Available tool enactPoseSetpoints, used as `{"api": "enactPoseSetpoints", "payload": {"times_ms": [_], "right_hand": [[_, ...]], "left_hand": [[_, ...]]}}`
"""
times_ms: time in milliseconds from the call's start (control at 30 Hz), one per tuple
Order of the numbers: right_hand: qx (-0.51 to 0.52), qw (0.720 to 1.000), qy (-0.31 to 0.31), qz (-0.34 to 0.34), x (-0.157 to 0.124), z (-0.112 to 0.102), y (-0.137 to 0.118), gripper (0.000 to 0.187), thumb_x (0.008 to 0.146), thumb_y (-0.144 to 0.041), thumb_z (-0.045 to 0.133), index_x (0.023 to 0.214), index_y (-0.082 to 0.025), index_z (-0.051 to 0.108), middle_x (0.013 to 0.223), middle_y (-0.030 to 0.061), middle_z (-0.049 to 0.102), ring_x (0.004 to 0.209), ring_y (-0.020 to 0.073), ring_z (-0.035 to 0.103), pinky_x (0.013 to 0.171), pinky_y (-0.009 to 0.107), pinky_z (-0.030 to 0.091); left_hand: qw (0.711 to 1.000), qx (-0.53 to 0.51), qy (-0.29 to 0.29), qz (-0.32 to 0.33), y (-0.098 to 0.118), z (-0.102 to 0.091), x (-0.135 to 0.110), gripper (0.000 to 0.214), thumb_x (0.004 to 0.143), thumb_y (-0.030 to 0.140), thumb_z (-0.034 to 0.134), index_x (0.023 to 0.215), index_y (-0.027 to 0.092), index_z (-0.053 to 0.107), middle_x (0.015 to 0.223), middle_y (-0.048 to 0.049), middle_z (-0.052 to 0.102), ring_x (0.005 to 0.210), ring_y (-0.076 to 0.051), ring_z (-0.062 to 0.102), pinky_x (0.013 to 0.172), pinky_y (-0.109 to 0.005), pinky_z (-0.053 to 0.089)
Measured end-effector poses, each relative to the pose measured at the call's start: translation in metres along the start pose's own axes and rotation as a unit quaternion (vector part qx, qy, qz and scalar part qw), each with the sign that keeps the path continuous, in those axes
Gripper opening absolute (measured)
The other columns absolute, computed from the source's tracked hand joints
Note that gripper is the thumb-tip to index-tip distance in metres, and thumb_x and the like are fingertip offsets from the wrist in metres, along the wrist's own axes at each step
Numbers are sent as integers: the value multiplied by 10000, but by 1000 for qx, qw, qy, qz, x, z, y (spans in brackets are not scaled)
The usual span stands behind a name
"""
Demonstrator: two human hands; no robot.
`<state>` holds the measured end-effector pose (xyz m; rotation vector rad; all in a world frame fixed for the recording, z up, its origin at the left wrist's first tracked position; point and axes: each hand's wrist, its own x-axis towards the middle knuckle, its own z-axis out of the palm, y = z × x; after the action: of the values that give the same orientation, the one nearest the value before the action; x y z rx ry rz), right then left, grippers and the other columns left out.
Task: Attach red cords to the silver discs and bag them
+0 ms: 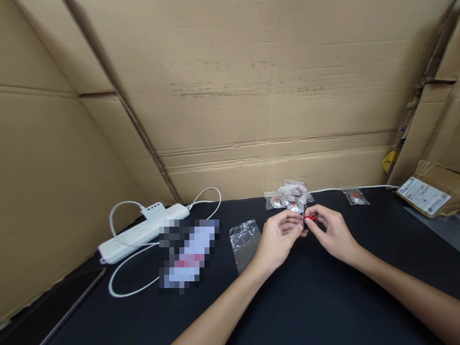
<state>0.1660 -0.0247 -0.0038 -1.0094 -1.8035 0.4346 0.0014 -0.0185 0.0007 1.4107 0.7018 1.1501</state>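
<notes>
1. Reaching in from the bottom edge of the frame, two bare forearms crossed the black table and met just right of centre.
2. The left hand had its fingers curled together, fingertips pinched toward the right hand's; whether they actually gripped anything could not be told.
3. The right hand had thumb and forefinger clamped on a small red piece, held just above the table between the two hands.
4. Just left of the left hand lay an empty clear plastic bag, flat on the table.
5. Further left sat a blurred-out flat object, and beyond it a white power strip with its white cable looping around.
6. Directly behind the hands lay a pile of small filled bags, each showing a silvery disc with red.
7. One more filled bag lay apart to the right.
8. At the far right edge rested a cardboard parcel with a white label.
9. Cardboard walls closed off the upper frame.
</notes>
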Motion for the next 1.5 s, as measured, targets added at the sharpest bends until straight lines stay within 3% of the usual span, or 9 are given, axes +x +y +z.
{"api": "enactPoseSetpoints", "payload": {"times_ms": [267,467,667,933,1133,1333,1500], "right_hand": [[23,1000,7,16,-2,5,-2,64,878,-213,535,855,-187,589,799,31,605,673,152,567,636,275,481],[197,974,-6,113,-1,9,1,155,801,-318,661,815,-177,598,764,26,621,696,158,604,702,302,514],[271,944,9,188,3,5,-4,244,717,-370,752,802,-152,681,685,18,637,610,129,577,602,278,485],[293,938,-19,184,5,1,-8,234,728,-363,748,829,-156,705,679,15,637,622,129,574,604,281,479],[307,936,-50,164,5,1,-4,367,738,-332,751,1061,-201,637,982,57,641,881,169,608,737,300,515],[363,905,-130,178,3,-2,-11,279,801,-359,701,993,-184,597,857,24,602,622,102,552,599,270,472],[427,866,-165,203,4,-9,-13,341,820,-376,682,1088,-208,557,890,38,619,652,133,599,662,319,485]], "left_hand": [[999,4,51,7,-3,7,-2,172,742,226,726,869,139,648,800,-50,685,715,-168,671,753,-329,565],[986,140,63,59,3,8,-8,112,809,218,643,903,166,674,870,-53,704,816,-189,680,793,-327,561],[976,193,61,86,5,2,-6,102,858,212,572,898,184,663,847,-37,696,762,-175,677,744,-300,552],[962,251,37,99,8,-3,-6,114,897,237,507,860,181,600,836,-39,637,746,-165,627,727,-305,525],[980,183,11,76,10,0,-5,98,905,249,484,836,185,507,789,-13,581,682,-139,609,663,-275,513],[954,277,7,110,16,0,-8,111,912,221,450,820,195,506,752,-7,582,638,-134,561,624,-261,442],[943,309,27,125,15,-4,-6,89,896,203,463,825,189,514,773,-15,589,652,-137,543,624,-259,416]]}}
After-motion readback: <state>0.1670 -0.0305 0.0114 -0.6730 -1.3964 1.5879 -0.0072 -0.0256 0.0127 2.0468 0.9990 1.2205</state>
